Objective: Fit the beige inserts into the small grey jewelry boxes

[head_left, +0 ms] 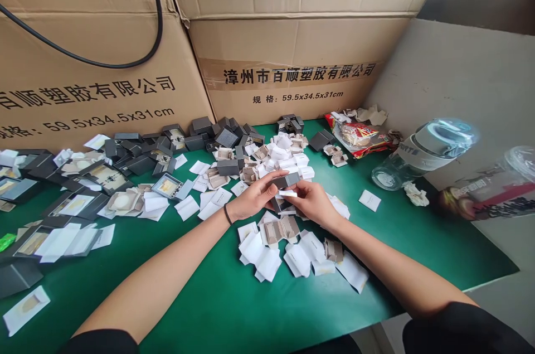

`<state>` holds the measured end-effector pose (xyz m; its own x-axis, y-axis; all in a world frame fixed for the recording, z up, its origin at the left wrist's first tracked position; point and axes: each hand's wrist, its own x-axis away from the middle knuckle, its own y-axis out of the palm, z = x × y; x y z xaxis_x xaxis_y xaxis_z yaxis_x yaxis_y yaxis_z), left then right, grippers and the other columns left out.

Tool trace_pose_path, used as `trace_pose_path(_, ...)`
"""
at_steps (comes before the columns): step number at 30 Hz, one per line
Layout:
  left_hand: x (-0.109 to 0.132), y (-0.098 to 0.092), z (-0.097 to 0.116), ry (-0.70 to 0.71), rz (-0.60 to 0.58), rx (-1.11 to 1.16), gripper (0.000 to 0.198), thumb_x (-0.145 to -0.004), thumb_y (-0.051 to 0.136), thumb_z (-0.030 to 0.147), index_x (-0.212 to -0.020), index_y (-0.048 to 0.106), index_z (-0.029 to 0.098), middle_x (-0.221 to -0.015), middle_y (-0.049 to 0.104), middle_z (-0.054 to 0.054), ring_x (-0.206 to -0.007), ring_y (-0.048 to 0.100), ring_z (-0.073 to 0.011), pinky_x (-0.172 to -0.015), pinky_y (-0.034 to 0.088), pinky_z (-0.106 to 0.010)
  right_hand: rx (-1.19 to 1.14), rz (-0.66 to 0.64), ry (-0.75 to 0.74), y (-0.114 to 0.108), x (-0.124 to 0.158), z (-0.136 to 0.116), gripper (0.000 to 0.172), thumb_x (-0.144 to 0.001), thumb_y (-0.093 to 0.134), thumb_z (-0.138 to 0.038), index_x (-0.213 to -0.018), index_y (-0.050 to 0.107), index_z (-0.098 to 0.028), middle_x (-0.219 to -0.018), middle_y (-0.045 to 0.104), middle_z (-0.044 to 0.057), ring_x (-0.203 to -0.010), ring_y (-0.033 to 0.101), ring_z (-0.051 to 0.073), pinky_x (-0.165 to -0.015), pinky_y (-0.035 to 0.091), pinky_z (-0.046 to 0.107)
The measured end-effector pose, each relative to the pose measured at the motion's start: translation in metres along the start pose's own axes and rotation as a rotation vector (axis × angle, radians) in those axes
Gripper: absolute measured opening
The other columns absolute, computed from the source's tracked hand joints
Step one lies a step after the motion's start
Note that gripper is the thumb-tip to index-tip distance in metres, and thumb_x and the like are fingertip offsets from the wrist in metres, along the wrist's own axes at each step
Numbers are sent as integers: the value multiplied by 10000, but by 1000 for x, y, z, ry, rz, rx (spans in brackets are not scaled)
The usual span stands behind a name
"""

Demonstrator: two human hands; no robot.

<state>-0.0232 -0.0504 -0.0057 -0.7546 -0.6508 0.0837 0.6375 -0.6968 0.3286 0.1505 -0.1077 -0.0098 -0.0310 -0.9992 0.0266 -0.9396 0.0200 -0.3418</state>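
Observation:
Above the green table (217, 298), my left hand (253, 198) and my right hand (311, 202) meet at the centre. My left hand's fingers are closed on a small dark grey box (287, 180), held at its left end. Fingers of my right hand pinch a small white card (288, 194) just under that box. Below the hands lie white cards (263, 256) and beige box inserts (279, 229). Behind the hands is a heap of more white cards and inserts (284, 156).
Large cardboard cartons (292, 53) with a black cable (156, 14) stand along the back. Several dark grey boxes (217, 134) and lids lie at left and back. A snack bag (361, 136), a clear bottle (422, 153) and another bottle (489, 187) lie at right, near the table edge.

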Motion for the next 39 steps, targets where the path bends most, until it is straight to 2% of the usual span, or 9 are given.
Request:
trace_pose_path(5, 1, 2, 0, 6, 2, -52, 577, -762, 613, 434, -1294, 493, 245, -1056, 605, -89, -765, 601, -171, -617, 501, -256, 168, 114, -82, 2, 0, 4, 122, -705, 595, -280, -706, 627, -162, -504, 542, -34, -435, 450, 80, -419, 337, 193)
trace_pose_path(8, -1, 1, -1, 86, -54, -109, 638, -734, 664, 391, -1317, 457, 236, -1203, 558, -110, -952, 590, -207, -742, 493, -265, 164, 137, -95, 4, 0, 3, 97, -682, 580, -230, -714, 638, -159, -519, 553, -36, -448, 456, 79, -442, 348, 193)
trace_pose_path(11, -2, 1, -4, 154, -83, -120, 695, -680, 734, 261, -1313, 449, 235, -1356, 445, -111, -1186, 478, -249, -903, 446, -292, 122, 125, -85, 5, 0, 2, 127, -662, 571, -204, -748, 649, -153, -538, 568, -35, -445, 453, 78, -451, 355, 195)
trace_pose_path(13, -2, 2, -5, 134, -103, -102, 749, -655, 749, 201, -1327, 422, 257, -1402, 392, -109, -1223, 449, -267, -894, 458, -306, 127, 136, -89, 6, -1, 2, 120, -652, 578, -202, -737, 645, -151, -547, 574, -32, -458, 453, 80, -457, 354, 196)
trace_pose_path(18, -1, 3, -6, 101, -102, -74, 780, -633, 746, 140, -1328, 415, 268, -1375, 420, -111, -1156, 504, -254, -833, 476, -288, 176, 185, -91, 5, -2, 1, 130, -688, 568, -257, -600, 565, -162, -477, 494, -44, -454, 424, 81, -453, 336, 196)
trace_pose_path(24, -2, 10, 0, 117, 32, -54, 617, -640, 677, 62, -1216, 535, 230, -1206, 553, -78, -1044, 550, -209, -816, 458, -261, 240, 131, -172, 4, -2, 2, 91, -665, 592, -203, -738, 635, -170, -558, 565, -30, -510, 478, 95, -499, 369, 198)
trace_pose_path(31, -3, 15, 1, 50, 195, -56, 477, -706, 622, 149, -1172, 545, 215, -880, 627, -26, -641, 534, -115, -520, 419, -195, 282, 138, -225, 4, -1, 1, 123, -780, 568, -294, -741, 588, -180, -598, 572, -21, -560, 490, 106, -544, 388, 213)
trace_pose_path(36, -4, 13, -4, 67, 267, -117, 456, -714, 633, 183, -1162, 551, 205, -929, 623, -41, -660, 540, -130, -512, 421, -201, 297, 163, -271, 4, -2, 2, 126, -800, 555, -304, -783, 598, -187, -649, 603, -5, -589, 508, 116, -558, 400, 221)
trace_pose_path(39, -4, 12, -7, 140, 228, -155, 466, -700, 651, 154, -1156, 563, 195, -997, 621, -48, -776, 564, -146, -643, 447, -211, 316, 175, -290, 4, -2, 4, 113, -795, 547, -269, -753, 609, -185, -659, 607, 0, -591, 516, 116, -560, 401, 220)
